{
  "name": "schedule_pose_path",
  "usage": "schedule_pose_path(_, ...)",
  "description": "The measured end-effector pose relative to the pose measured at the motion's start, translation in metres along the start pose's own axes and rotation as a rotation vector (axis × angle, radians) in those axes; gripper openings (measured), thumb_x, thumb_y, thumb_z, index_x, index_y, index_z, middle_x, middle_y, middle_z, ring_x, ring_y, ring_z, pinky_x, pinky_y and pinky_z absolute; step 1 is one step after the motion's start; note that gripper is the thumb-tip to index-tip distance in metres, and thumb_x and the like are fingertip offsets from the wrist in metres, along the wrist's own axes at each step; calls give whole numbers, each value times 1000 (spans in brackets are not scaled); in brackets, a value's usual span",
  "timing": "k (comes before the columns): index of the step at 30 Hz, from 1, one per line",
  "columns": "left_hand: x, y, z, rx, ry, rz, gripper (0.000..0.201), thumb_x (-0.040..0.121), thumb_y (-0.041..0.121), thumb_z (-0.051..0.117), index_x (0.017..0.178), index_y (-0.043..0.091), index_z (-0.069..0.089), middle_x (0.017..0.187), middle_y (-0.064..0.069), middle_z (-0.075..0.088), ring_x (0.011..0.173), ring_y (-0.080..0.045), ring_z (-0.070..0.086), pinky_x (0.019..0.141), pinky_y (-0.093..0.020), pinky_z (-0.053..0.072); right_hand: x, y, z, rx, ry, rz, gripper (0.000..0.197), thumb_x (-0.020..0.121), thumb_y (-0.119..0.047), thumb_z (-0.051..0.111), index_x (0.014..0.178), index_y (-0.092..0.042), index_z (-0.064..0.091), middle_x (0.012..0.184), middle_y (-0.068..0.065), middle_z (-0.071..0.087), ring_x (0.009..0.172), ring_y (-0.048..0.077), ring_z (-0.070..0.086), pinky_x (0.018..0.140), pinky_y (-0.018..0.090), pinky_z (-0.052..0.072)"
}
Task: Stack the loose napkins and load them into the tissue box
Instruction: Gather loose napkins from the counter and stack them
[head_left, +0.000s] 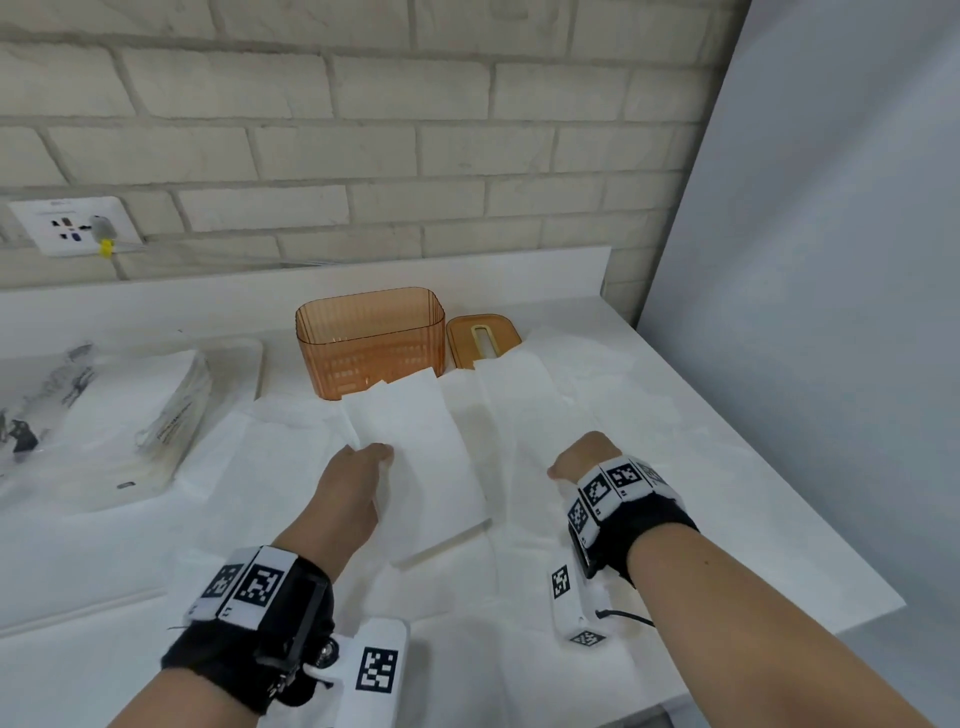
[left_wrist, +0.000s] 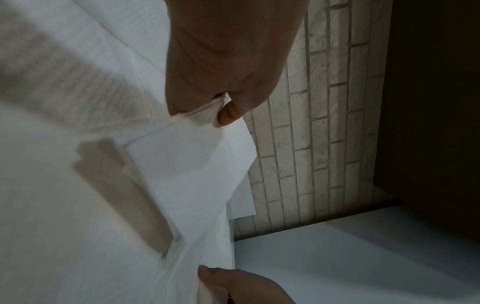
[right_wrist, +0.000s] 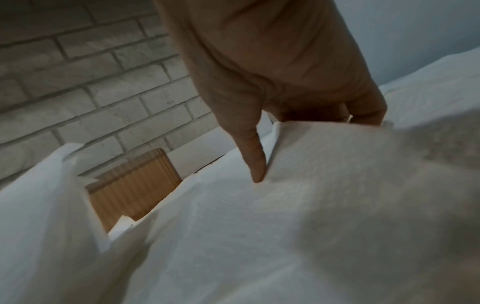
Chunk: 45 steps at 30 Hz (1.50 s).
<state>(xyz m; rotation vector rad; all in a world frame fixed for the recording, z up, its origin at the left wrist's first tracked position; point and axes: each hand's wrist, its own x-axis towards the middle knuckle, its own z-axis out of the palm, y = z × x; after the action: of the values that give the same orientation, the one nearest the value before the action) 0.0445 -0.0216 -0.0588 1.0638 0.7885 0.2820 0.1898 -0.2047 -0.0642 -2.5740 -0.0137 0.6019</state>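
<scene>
Thumb and forefinger of my left hand (head_left: 358, 470) pinch the near edge of a small napkin stack (head_left: 426, 457), lifted off the counter (head_left: 727, 493); my right hand (head_left: 584, 460) reaches onto a loose napkin (head_left: 524, 415), thumb pressing down, fingers hidden behind its raised edge; more napkins lie spread around; tissue box (head_left: 370, 340) stands empty behind, lid (head_left: 483, 338) off beside it; stacking apparently early, loading not begun.

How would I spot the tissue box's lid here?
Find the brick wall, then the open amber box on the white counter below it. The lid lies flat just right of the box, the only flat amber piece, with a slot.
</scene>
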Motion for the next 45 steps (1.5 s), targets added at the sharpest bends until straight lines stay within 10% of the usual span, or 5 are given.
schedule_pose_path(7, -2, -1, -11, -21, 6, 4, 24, 95, 1, 45, 117, 5, 54, 91, -8, 64, 79, -25, 61, 65, -35, 48, 8, -7, 0, 79, 78, 46, 29, 90, -8, 56, 63, -4, 44, 67, 5, 47, 77, 26, 56, 57, 25, 39)
schedule_pose_path(17, 3, -6, -2, -13, -16, -8, 24, 95, 3, 46, 118, 7, 54, 97, -10, 65, 85, -27, 61, 70, -36, 49, 16, -13, 8, -71, 128, 64, 46, 92, -23, 58, 126, 3, 40, 130, 12, 49, 121, 25, 50, 93, 29, 43)
schedule_pose_path(22, 3, -2, -5, -19, -20, 2, 24, 96, 3, 46, 118, 7, 53, 96, -10, 65, 84, -27, 61, 69, -36, 49, 15, -14, -2, 116, 85, 49, 27, 86, -12, 64, 67, -4, 46, 73, 8, 52, 93, 27, 58, 61, 27, 43)
schedule_pose_path(33, 10, 3, -11, -25, 23, 1, 35, 94, 3, 47, 129, 3, 51, 114, -16, 63, 96, -33, 60, 78, -40, 48, 13, -35, -85, 649, -56, -382, 38, 80, -14, 73, 116, -5, 62, 116, 11, 66, 103, 29, 64, 97, 45, 48)
schedule_pose_path(45, 22, 11, -10, -12, 112, 11, 30, 95, 4, 45, 124, 1, 54, 104, -15, 66, 91, -32, 63, 71, -37, 50, 80, -69, -27, -195, 6, -176, 55, 83, -34, 69, 119, 4, 51, 124, 15, 58, 114, 29, 56, 85, 30, 45)
